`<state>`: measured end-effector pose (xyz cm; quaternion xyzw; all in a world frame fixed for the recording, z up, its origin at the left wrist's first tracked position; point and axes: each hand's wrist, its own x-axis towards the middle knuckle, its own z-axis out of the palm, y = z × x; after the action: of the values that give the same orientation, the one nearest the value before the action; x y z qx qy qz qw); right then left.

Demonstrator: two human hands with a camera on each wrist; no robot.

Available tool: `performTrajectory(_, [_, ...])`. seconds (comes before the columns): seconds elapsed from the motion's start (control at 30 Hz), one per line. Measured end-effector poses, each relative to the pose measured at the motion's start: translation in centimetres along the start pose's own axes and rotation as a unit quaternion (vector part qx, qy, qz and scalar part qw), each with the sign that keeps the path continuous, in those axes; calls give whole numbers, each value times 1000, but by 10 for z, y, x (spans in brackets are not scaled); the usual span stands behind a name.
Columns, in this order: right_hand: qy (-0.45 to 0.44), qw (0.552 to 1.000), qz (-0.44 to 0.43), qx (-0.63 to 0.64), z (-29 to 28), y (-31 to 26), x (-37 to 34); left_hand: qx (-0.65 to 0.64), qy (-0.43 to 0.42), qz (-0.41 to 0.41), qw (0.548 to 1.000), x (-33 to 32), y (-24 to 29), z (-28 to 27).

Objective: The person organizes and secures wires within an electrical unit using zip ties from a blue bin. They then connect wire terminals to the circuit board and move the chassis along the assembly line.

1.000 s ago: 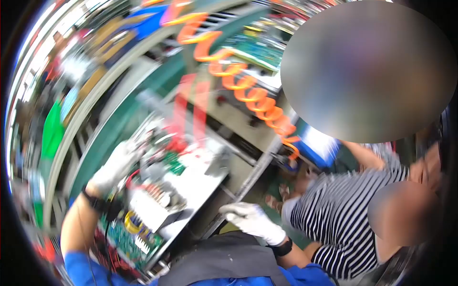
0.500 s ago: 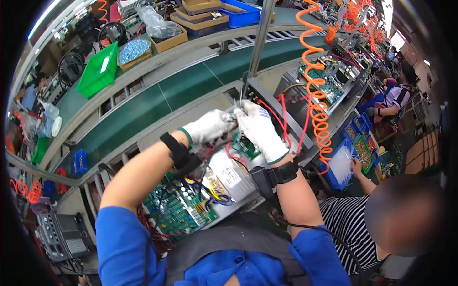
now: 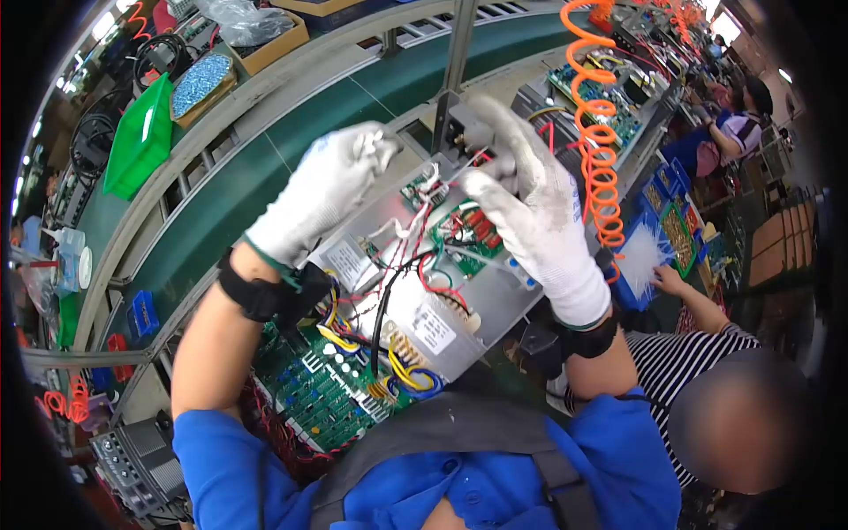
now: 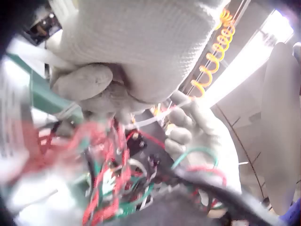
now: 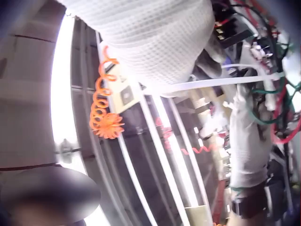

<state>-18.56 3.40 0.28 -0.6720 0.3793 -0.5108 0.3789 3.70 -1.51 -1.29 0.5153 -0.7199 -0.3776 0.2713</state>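
Observation:
Both hands wear white gloves above an open metal chassis [image 3: 499, 309] full of wiring. My right hand [image 3: 543, 221] pinches a white cable tie [image 5: 214, 83], which stretches from its fingers to the wires. Left of it, my left hand [image 3: 322, 194] is raised with curled fingers over the chassis's far side; I cannot tell whether they hold anything. Between the hands lies a bundle of red, white and black wires [image 3: 422, 221] by a small green board [image 3: 477, 234]. Nearer my body are a labelled metal box [image 3: 433, 329] and a large green circuit board [image 3: 340, 397].
A green conveyor belt [image 3: 353, 110] runs behind the chassis. A metal post [image 3: 458, 62] rises at its far edge, and a coiled orange hose [image 3: 596, 141] hangs at the right. Beyond the belt stands a green bin [image 3: 146, 137]. Another person in a striped shirt [image 3: 698, 362] is close at right.
My right hand first came from beside my body to meet the left over the chassis's far end. Since then the hands have moved apart, left hand leftward, right hand rightward with the cable tie.

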Motion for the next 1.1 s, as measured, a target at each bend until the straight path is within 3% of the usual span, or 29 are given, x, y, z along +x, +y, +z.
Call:
performTrajectory(0.03, [-4,992,-71,-107,-2,-12,-2,30,-24,30,999,-10,31,-4])
performTrajectory(0.07, [-81,972,-171,-137,-9,-15,3,43,-64,41,996,-16,46,-3])
performTrajectory(0.1, [-105,982,-114,-105,-3,-31,-3,55,-100,53,992,-23,59,-2])
performTrajectory(0.13, [-101,979,-120,-133,-5,-38,-6,50,-97,51,993,-33,77,-5])
performTrajectory(0.2, [-93,976,-126,-149,-8,-55,-10,64,-186,-39,980,-54,108,-13])
performTrajectory(0.23, [-86,950,-234,-190,-8,-56,-10,62,-183,-39,980,-59,104,-11])
performTrajectory(0.3, [-103,929,-290,-206,-6,-71,-13,-21,-211,75,974,-63,83,-7])
performTrajectory(0.33, [-68,959,-221,-164,-5,-74,-19,-79,-234,116,962,-64,73,-8])
performTrajectory(0.37, [-31,981,-152,-120,-5,-77,-22,-37,-213,97,972,-67,75,-11])
performTrajectory(0.43, [69,976,-184,-96,-38,-77,-13,138,-117,173,968,-61,45,-52])
performTrajectory(0.5, [54,992,-106,-53,-52,-81,-11,-70,100,81,989,-66,52,-55])
performTrajectory(0.53, [40,981,-133,-136,-46,-74,-9,-33,94,104,990,-68,56,-52])
performTrajectory(0.57, [15,986,-114,-120,-30,-68,-7,2,85,125,988,-76,81,-36])
performTrajectory(0.6, [-4,993,-89,-71,-15,-60,-8,-56,-4,131,990,-79,89,-25])
performTrajectory(0.63, [-26,997,-69,-25,-6,-55,-3,-74,-35,122,989,-78,88,-17])
performTrajectory(0.73, [-111,985,-91,-96,-1,-48,6,-111,-113,-6,987,-84,83,-31])
performTrajectory(0.77, [-157,978,-85,-109,-1,-44,13,-113,-127,5,985,-84,78,-39])
performTrajectory(0.83, [-276,930,-138,-200,-3,-26,42,-12,-64,-118,991,-76,63,-45])
performTrajectory(0.87, [-301,879,-245,-277,3,-2,52,-14,-57,-31,998,-65,27,-42])
performTrajectory(0.9, [-361,831,-244,-345,8,16,58,-16,-48,59,997,-53,-6,-39])
performTrajectory(0.93, [-427,784,-245,-378,15,22,61,10,-62,28,998,-50,-2,-35])
performTrajectory(0.97, [-491,729,-244,-410,22,28,63,32,-58,127,990,-40,-25,-26])
performTrajectory(1.0, [-496,731,-251,-395,29,47,60,-14,-75,40,996,-40,-28,-15])
performTrajectory(1.03, [-503,733,-256,-379,34,64,58,-29,-79,57,995,-36,-43,-5])
performTrajectory(1.07, [-558,645,-258,-453,40,51,64,-83,-113,22,990,-39,-44,-1])
performTrajectory(1.1, [-567,641,-254,-451,40,50,68,-139,-147,-14,979,-41,-45,2])
